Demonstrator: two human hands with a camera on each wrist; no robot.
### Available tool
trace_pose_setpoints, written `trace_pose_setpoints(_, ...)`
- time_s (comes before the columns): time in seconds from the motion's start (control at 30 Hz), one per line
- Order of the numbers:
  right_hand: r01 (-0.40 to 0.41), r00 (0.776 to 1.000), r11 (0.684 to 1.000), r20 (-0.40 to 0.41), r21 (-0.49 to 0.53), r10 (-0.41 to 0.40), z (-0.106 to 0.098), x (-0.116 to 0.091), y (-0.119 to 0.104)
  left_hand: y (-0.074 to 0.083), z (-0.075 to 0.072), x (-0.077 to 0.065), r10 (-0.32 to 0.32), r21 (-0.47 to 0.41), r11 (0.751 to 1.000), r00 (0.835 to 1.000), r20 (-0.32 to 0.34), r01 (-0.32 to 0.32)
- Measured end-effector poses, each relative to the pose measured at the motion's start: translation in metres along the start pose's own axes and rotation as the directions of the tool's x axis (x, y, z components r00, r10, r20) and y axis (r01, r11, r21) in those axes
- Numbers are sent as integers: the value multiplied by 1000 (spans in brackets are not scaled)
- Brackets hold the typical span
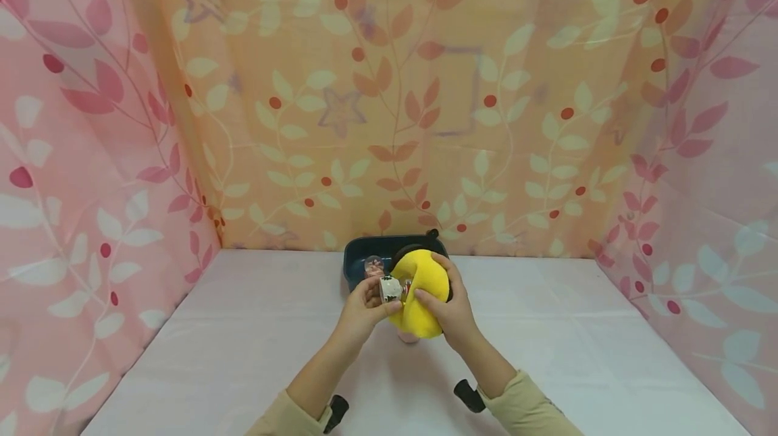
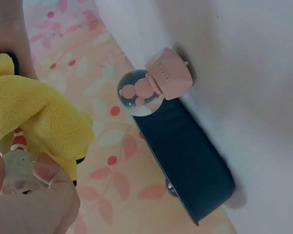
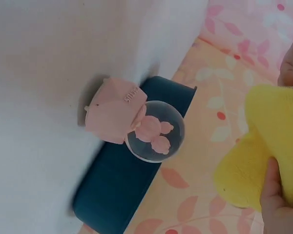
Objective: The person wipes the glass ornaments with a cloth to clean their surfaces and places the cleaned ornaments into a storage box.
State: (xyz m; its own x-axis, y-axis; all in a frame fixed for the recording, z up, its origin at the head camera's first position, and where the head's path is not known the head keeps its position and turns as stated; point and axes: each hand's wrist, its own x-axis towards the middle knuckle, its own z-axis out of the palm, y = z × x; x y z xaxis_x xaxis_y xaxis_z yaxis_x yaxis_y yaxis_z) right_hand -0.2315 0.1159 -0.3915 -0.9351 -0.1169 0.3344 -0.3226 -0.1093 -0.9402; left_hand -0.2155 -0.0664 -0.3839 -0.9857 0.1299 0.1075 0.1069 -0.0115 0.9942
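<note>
My left hand (image 1: 365, 304) grips a small snow globe by its white base (image 1: 390, 289) with dark markings; a red-and-white striped figure (image 2: 19, 141) shows above the base. My right hand (image 1: 456, 308) holds a soft yellow cloth (image 1: 425, 287) with black edging, its thumb pressed into the folds. The cloth wraps round the globe's upper part and hides most of it. Both hands are raised over the table, close together. Below them stands a pink snow globe (image 2: 168, 75) with pink balloon-like figures inside its clear ball, partly hidden by the cloth in the head view.
Behind the hands, a dark blue bin (image 1: 358, 247) stands on the white table (image 1: 273, 328) near the back curtain. Another clear globe with pink inside (image 1: 373, 266) shows in the bin. A black knob-like thing (image 1: 433, 234) is at its back right rim. Patterned curtains enclose three sides.
</note>
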Motion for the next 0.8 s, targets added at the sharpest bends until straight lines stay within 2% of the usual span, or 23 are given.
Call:
trace_pose_setpoints(0.13, 27, 999, 999, -43, -40, -29, 0, 0, 2, 0, -1, 2, -5, 22, 1000, 999, 45, 4)
trace_pose_setpoints(0.27, 47, 998, 995, -44, -83, -50, 0, 0, 0, 3, -1, 4, -34, -23, 999, 995, 95, 36)
trace_pose_setpoints(0.43, 56, 998, 990, -34, -132, -61, 1, 1, -2, 5, -1, 7, -58, -80, 995, 993, 107, 66)
trace_pose_setpoints(0.53, 45, 997, 987, -61, -154, -55, 0, 1, -2, 4, -1, 7, -79, -89, 992, 991, 112, 89)
trace_pose_setpoints(0.67, 12, 994, 990, -104, -139, -27, -2, 1, 0, 3, -1, 5, -100, -103, 988, 986, 133, 114)
trace_pose_setpoints(0.8, -37, 992, 996, -124, -83, 27, -4, 3, 2, 1, -2, 5, -96, -118, 986, 983, 155, 115)
